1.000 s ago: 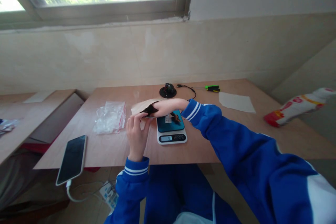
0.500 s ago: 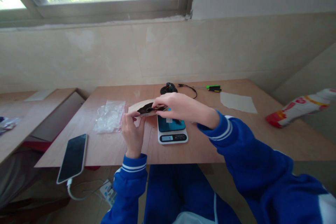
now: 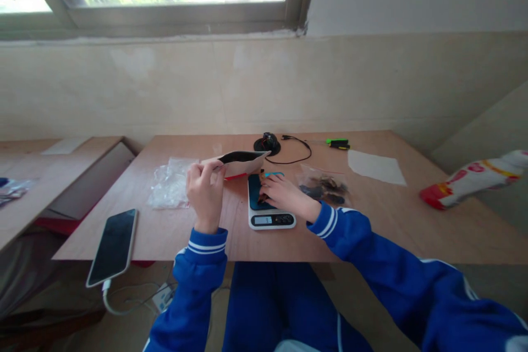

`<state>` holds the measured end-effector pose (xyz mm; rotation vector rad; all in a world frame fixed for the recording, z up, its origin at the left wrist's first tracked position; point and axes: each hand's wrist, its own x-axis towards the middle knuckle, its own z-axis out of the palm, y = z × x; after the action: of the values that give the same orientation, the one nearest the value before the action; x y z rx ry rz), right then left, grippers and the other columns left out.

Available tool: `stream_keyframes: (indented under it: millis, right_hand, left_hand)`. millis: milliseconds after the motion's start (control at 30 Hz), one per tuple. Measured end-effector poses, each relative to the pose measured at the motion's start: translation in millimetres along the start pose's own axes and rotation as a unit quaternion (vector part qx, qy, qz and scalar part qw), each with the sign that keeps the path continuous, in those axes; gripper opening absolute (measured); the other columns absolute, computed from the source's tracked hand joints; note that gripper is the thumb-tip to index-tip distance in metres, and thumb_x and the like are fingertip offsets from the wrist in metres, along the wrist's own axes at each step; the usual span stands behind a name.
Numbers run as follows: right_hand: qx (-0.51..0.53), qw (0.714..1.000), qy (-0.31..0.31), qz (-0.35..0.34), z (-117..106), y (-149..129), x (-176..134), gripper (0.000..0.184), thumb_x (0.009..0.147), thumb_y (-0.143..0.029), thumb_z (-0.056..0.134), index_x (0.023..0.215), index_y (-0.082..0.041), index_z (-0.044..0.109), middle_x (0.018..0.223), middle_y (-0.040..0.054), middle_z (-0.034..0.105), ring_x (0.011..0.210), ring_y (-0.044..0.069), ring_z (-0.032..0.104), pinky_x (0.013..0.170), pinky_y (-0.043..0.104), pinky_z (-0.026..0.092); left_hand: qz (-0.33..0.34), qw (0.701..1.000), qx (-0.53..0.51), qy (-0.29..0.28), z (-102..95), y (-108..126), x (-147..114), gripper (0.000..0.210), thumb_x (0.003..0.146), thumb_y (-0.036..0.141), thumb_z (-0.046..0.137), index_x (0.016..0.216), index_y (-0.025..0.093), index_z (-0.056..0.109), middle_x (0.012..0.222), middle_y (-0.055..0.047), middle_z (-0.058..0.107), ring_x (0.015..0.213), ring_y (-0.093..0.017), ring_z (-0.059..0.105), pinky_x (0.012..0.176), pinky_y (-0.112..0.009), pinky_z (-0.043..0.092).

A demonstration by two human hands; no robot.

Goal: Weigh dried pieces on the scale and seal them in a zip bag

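My left hand (image 3: 205, 195) pinches the left end of a pale paper pouch (image 3: 243, 168). The pouch's mouth gapes, showing a dark lining, and a red patch shows low on its front. My right hand (image 3: 289, 194) is over the blue plate of a white kitchen scale (image 3: 251, 219), fingers curled down on small brown dried pieces (image 3: 261, 192). Part of those pieces is hidden under the fingers. The scale's display is lit, its reading too small to make out. Right of the scale lies a clear bag of dark brown dried pieces (image 3: 325, 187).
Clear plastic bags (image 3: 170, 184) lie left of the pouch. A phone (image 3: 113, 247) with a white cable overhangs the front edge. Behind are a round black device (image 3: 267, 144), a black cable (image 3: 307, 148) and screwdrivers (image 3: 338, 143). Paper (image 3: 376, 167) and a bottle (image 3: 470, 179) are at right.
My right hand has come out of the pouch's mouth and down to the scale plate. The pouch now hangs from my left hand alone. The bag of dried pieces has come into sight.
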<state>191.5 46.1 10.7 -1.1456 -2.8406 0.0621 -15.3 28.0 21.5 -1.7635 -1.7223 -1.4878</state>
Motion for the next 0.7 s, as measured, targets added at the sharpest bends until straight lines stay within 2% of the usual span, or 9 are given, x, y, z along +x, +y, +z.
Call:
stream_keyframes:
  millis: [67,167,267,333,400,567,700]
  right_hand:
    - [0.009,0.999,0.034,-0.006,-9,-2,-3,0.029,0.083,-0.015,0.064,0.112,-0.012,0.065,0.118,0.0178,0.061,0.117,0.032,0.052,0.098,0.048,0.041]
    - [0.098,0.989,0.099,-0.044,-54,-6,-10,0.032,0.087,-0.018,0.060,0.119,-0.016,0.060,0.120,0.0141,0.060,0.116,0.028,0.052,0.099,0.047,0.042]
    - [0.205,0.961,0.165,-0.088,-101,-13,-10,0.027,0.094,-0.016,0.045,0.117,-0.019,0.058,0.115,0.0094,0.061,0.109,0.021,0.057,0.095,0.037,0.046]
    - [0.223,0.955,0.172,-0.095,-117,-17,-3,0.030,0.095,-0.013,0.038,0.117,-0.019,0.057,0.115,0.0086,0.062,0.107,0.020,0.058,0.095,0.036,0.046]
    - [0.213,0.961,0.146,-0.103,-119,-18,10,0.032,0.094,-0.009,0.035,0.117,-0.016,0.056,0.117,0.0105,0.061,0.109,0.020,0.057,0.097,0.036,0.046]
    - [0.174,0.979,0.027,-0.105,-96,-12,46,0.038,0.088,0.001,0.037,0.119,-0.010,0.056,0.121,0.0146,0.062,0.111,0.020,0.059,0.096,0.034,0.046]
    - [0.135,0.986,-0.040,-0.086,-82,-10,72,0.031,0.094,-0.012,0.042,0.120,-0.011,0.059,0.123,0.0170,0.064,0.107,0.024,0.064,0.088,0.035,0.051]
  left_hand:
    - [-0.001,1.000,-0.006,-0.005,-1.4,-1,-2,0.007,0.084,0.028,0.065,0.089,0.022,0.067,0.081,-0.002,0.054,0.080,-0.017,0.050,0.070,-0.027,0.042]
    - [-0.004,1.000,-0.018,-0.008,-2.3,-1,-3,0.008,0.084,0.028,0.065,0.089,0.022,0.067,0.081,-0.002,0.054,0.081,-0.017,0.051,0.070,-0.028,0.042]
    - [-0.013,0.999,-0.038,-0.011,-1.6,3,-4,0.008,0.084,0.028,0.065,0.089,0.022,0.068,0.080,-0.001,0.054,0.079,-0.016,0.051,0.070,-0.028,0.043]
    - [-0.018,0.998,-0.052,-0.007,-1.0,5,-6,0.008,0.085,0.029,0.065,0.089,0.023,0.069,0.080,-0.001,0.052,0.077,-0.015,0.051,0.069,-0.027,0.043]
    - [-0.017,0.998,-0.066,0.002,-0.9,5,-8,0.009,0.086,0.029,0.063,0.089,0.023,0.070,0.083,-0.001,0.052,0.078,-0.014,0.052,0.070,-0.027,0.044]
    - [0.011,0.994,-0.109,0.016,-2.9,0,-13,0.011,0.087,0.028,0.061,0.086,0.023,0.071,0.097,-0.003,0.051,0.080,-0.012,0.053,0.073,-0.027,0.047]
    - [0.037,0.993,-0.114,0.013,-3.4,-2,-16,0.010,0.087,0.025,0.061,0.084,0.023,0.071,0.097,-0.003,0.047,0.083,-0.013,0.052,0.077,-0.028,0.047]
